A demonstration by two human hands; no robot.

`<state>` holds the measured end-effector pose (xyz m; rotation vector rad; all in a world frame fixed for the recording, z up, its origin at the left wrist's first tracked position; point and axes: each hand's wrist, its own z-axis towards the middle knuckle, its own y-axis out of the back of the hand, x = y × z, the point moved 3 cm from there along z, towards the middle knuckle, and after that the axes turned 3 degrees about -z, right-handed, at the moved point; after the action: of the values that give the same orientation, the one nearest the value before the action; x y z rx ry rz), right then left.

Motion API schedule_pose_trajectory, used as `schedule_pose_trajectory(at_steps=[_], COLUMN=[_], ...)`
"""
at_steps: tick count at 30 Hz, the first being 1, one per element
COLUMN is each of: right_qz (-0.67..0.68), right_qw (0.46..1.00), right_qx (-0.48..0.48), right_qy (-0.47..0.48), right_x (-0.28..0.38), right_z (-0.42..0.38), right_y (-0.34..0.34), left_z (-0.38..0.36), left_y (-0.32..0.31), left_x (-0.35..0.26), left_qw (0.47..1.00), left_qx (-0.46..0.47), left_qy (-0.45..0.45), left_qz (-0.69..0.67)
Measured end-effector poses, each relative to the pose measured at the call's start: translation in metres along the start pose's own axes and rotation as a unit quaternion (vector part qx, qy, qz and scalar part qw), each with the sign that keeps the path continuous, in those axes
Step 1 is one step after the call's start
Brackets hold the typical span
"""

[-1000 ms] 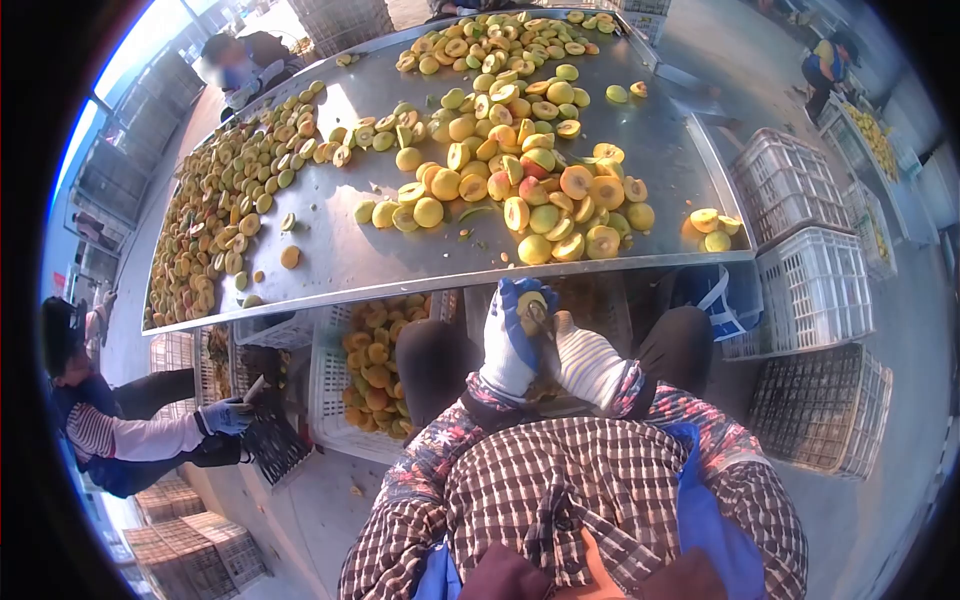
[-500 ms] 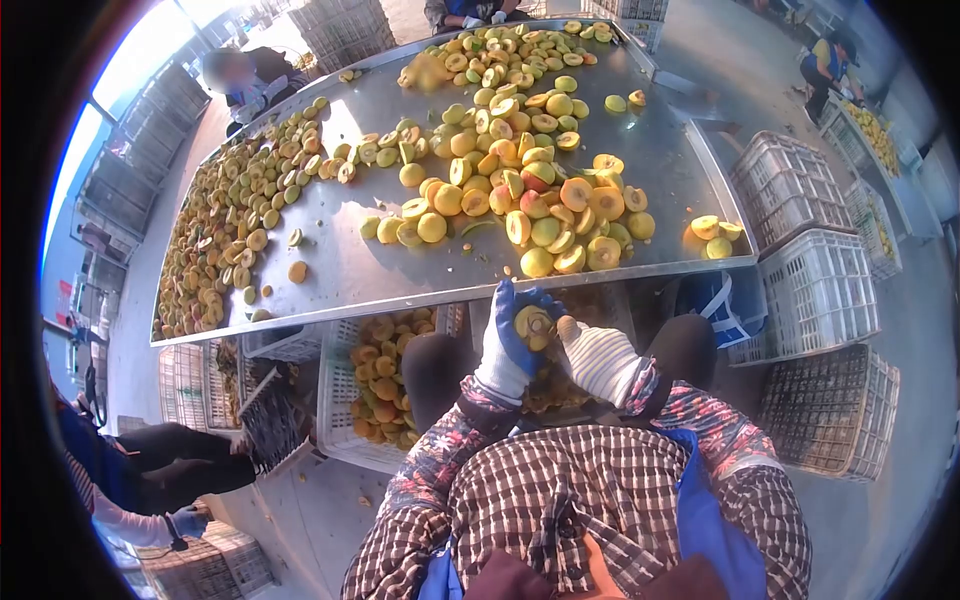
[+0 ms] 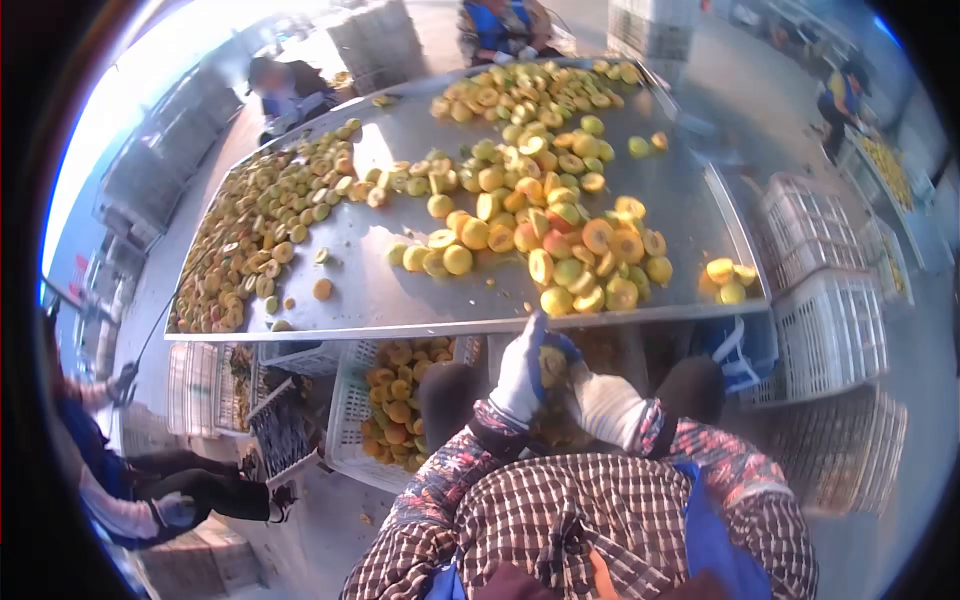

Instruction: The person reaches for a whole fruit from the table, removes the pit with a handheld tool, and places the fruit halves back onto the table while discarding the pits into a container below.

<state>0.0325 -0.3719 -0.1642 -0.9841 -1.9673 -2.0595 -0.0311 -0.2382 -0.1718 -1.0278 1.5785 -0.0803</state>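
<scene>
Just below the near edge of the metal table (image 3: 360,285), my left hand (image 3: 520,372), in a blue and white glove, is closed round a peach half (image 3: 552,362). My right hand (image 3: 608,408), in a striped whitish glove, presses its curled fingertips against the right side of that fruit. Motion blur and the fingers hide whether it grips a small tool. Beyond the hands lies a heap of yellow peach halves (image 3: 597,237), some showing pits or hollows. To the left of my knee a white crate (image 3: 343,425) contains more peach halves (image 3: 400,405).
Another pile of halves (image 3: 235,265) covers the table's left side. Stacked crates (image 3: 830,330) and a blue container (image 3: 740,350) stand at right. A seated co-worker (image 3: 100,470) is at left; two people (image 3: 495,30) sit across the table.
The whole view has shifted, with the table lower in the picture. My hands stay together at the peach half. The co-worker at left has come further into view, one gloved hand raised.
</scene>
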Motion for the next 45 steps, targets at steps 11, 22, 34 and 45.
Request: schedule_pose_trajectory(at_steps=[11,22,34,45], right_qz=[0.135,0.030,0.074,0.017], right_qw=[0.983,0.999,0.994,0.993], right_qx=[-0.024,0.041,0.020,0.070], right_qy=[0.124,0.020,0.083,0.098], right_x=[-0.022,-0.014,-0.009,0.000], right_z=[0.024,0.024,0.033,0.033], right_y=[-0.007,-0.034,-0.033,-0.035], left_z=[0.029,0.016,0.022,0.007], left_y=[0.021,0.026,0.031,0.031], left_x=[0.011,0.011,0.012,0.002], left_qw=[1.000,0.996,0.994,0.993], left_qx=[0.006,-0.069,-0.103,-0.095], left_qy=[-0.007,-0.029,-0.015,-0.014], left_qz=[0.021,-0.046,-0.021,0.062])
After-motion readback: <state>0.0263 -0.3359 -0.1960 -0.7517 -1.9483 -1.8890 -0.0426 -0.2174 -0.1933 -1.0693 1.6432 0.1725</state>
